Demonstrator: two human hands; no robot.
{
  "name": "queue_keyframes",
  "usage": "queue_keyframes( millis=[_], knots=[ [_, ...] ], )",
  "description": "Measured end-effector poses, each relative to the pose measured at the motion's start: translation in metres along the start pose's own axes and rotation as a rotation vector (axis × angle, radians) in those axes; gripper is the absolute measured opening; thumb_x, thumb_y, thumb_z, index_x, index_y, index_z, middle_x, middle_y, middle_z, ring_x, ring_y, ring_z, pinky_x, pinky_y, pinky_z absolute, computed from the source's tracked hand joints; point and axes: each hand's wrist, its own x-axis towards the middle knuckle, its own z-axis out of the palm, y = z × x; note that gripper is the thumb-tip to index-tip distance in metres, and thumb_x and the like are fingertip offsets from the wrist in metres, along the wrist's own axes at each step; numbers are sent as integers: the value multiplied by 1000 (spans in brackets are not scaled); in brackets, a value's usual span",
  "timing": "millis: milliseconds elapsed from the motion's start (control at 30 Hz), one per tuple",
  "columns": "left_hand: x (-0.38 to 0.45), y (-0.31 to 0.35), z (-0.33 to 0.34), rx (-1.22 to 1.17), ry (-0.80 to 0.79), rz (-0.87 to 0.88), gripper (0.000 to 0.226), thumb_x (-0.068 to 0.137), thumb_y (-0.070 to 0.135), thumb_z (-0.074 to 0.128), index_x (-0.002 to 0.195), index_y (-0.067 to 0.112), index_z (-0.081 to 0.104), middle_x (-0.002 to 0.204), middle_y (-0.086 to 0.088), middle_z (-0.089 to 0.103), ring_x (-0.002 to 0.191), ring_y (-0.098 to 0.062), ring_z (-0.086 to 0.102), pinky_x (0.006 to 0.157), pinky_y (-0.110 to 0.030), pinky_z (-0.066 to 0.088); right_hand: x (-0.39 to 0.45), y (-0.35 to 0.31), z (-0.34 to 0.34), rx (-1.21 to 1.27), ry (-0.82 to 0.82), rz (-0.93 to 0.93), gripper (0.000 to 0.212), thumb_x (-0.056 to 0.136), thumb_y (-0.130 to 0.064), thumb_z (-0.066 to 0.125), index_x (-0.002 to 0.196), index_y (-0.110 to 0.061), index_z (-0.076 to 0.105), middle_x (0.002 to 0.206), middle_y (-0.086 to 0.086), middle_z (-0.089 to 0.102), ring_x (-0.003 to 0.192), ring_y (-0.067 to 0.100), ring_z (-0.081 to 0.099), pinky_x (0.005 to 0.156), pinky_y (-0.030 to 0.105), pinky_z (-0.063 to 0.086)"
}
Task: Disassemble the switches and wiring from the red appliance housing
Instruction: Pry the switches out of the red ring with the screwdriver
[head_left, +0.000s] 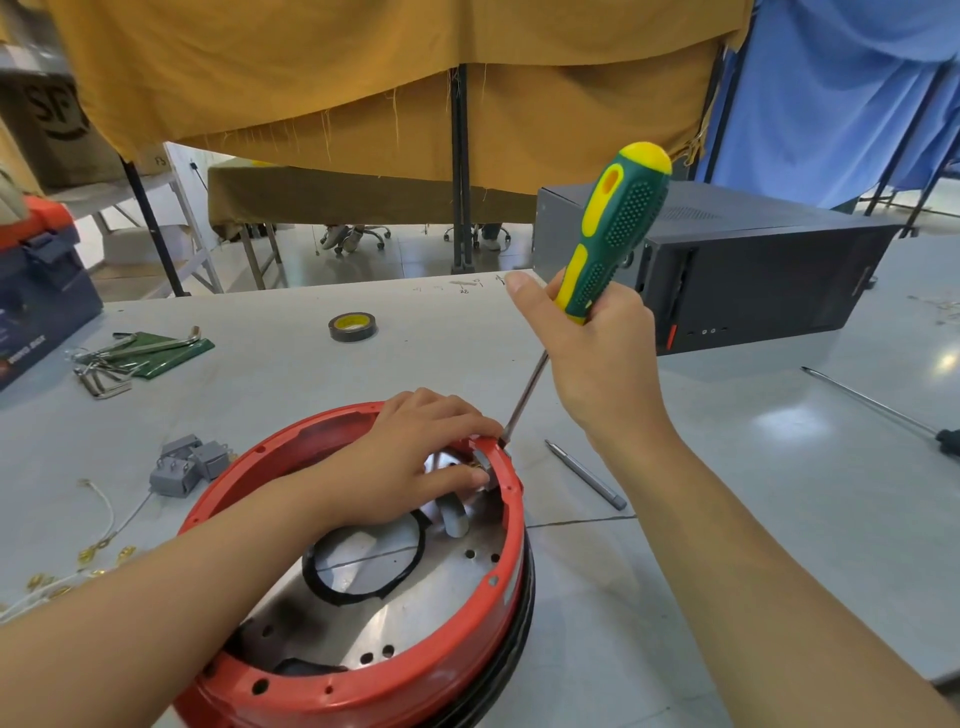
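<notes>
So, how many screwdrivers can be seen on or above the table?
2. The green and yellow screwdriver is gripped in the right hand, its tip at the red housing rim. Another screwdriver lies at the table's right edge, its handle partly out of view.

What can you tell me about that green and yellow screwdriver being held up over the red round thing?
The green and yellow screwdriver has a chunky handle, seemingly rubbery plastic, with dotted grip patches and a yellow cap. A thin bare metal shaft runs down-left from it. The right hand grips the handle's lower end, holding the tool tilted, and its tip meets the far rim of the red round housing, beside the left hand.
</notes>
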Motion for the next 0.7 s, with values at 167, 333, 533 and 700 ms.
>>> queue_keyframes(
  millis=[167, 333, 533, 700],
  knots=[
    [-1, 1, 1, -18, 38, -5, 30, 90, 49, 52, 119, 38, 51, 110, 19, 55, 107, -6, 41, 101, -30, 28, 0, -2, 2, -23, 3, -4, 49, 89, -32, 66, 52, -15, 39, 44, -9, 31, 45, 7, 33, 48, 14, 29],
    [0, 2, 2, -22, 49, -18, 29, 90, 48, 53, 116, 36, 53, 110, 18, 57, 109, -4, 41, 101, -29, 28, -2, -5, 3, -29, -13, -17, 44, 90, -29, 65, 56, -7, 47, 47, -5, 34, 47, 8, 35, 49, 17, 30],
    [-1, 4, 0, -23, 44, -26, 31, 89, 49, 53, 117, 36, 53, 111, 18, 56, 109, -5, 41, 102, -29, 28, -2, -11, 6, -105, -87, -34, 47, 89, -33, 64, 54, -10, 42, 48, -1, 36, 48, 13, 34, 51, 27, 32],
    [0, 8, -4, -53, 27, -47, 36, 88, 52, 50, 119, 34, 54, 113, 19, 56, 110, -4, 42, 103, -29, 28, -2, -12, 9, -210, -166, -85, 47, 90, -32, 62, 55, -6, 45, 48, 0, 37, 49, 14, 37, 51, 29, 33]
  ],
)
